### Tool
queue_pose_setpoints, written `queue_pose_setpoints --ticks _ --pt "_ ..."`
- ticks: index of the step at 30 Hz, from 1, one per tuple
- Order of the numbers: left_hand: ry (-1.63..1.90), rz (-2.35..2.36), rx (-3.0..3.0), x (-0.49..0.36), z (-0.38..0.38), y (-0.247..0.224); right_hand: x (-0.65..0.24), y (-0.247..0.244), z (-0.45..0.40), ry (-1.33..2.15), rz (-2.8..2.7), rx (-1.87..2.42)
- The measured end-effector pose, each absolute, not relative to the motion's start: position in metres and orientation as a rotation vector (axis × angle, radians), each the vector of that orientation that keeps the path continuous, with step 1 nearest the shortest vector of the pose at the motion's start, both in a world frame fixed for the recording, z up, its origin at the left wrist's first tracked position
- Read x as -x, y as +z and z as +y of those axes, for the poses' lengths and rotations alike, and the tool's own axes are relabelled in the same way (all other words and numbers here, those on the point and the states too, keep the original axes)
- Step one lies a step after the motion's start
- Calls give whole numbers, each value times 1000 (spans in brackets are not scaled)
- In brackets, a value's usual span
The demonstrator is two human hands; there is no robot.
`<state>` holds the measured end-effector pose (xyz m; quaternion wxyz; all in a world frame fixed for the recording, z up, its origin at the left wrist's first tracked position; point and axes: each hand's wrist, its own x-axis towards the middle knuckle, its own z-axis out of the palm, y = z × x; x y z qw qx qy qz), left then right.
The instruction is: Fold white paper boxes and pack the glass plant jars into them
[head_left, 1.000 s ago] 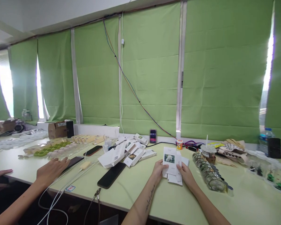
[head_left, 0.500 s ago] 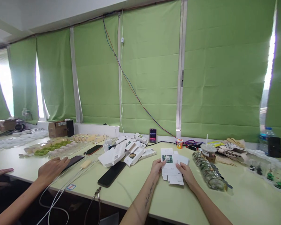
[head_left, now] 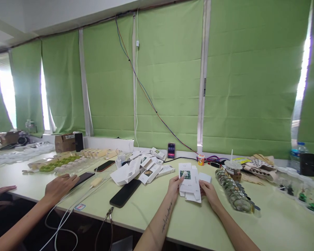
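A white cardboard box (head_left: 189, 184) with a picture of a white flower on its front is held above the table, its bottom flaps sticking out. My left hand (head_left: 175, 185) closes on its left edge, thumb on the front by the picture. At the right edge my right hand (head_left: 208, 191) grips the same box, its fingers partly hidden behind it. Another white piece of card (head_left: 205, 178) shows just behind my right hand; whether it belongs to the box I cannot tell.
A heap of white boxes (head_left: 149, 169) lies left of my hands, a black phone (head_left: 125, 193) before it. Glass jars (head_left: 234, 193) stand in a row at right. A co-worker's hand (head_left: 60, 186) touches another phone (head_left: 82, 179). White cables (head_left: 65, 209) cross the table edge.
The box has turned slightly, so that a narrow side panel shows on its right. My right thumb has slid from the front to the right edge.
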<state>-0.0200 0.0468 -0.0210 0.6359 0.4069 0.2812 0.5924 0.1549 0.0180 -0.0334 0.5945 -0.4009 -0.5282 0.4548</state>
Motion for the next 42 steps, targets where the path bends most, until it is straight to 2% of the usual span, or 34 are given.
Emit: queue_pose_setpoints --ticks 24,37,42 --pt "1311 530 -929 19 42 -14 -156 -36 23 988 -1329 874" --pt "1060 498 -1039 11 32 -19 -155 -45 29 860 -1485 912" --pt "1181 490 -1023 8 33 -18 -153 -47 29 845 -1570 890"
